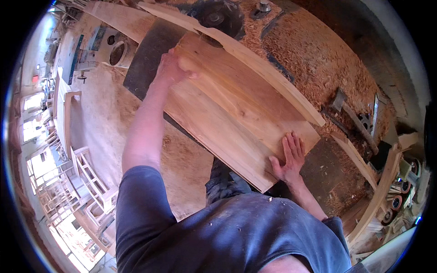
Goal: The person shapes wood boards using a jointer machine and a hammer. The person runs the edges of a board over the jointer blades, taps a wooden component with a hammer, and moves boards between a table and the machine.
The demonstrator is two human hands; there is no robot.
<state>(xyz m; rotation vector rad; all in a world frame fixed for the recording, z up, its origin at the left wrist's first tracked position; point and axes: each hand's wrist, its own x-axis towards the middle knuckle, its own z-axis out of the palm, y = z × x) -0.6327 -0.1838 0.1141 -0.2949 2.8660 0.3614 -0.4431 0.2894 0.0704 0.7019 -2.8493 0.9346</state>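
Observation:
A wide wooden panel [227, 98] of pale and reddish boards lies slantwise on a dark machine table [148, 52]. My left hand [175, 68] is at its far left end, closed on the edge with the thumb on the upper face; the other fingers are partly hidden. At the near right end, my right hand [290, 159] rests flat on the panel with its fingers spread. Along the panel's far side runs a long wooden fence [268, 70].
Wood shavings [314, 59] cover the surface beyond the fence. A hammer [355, 118] lies among them at the right. Wooden strips [378, 200] lean at the lower right. Wooden frames [88, 170] stand on the floor at the left.

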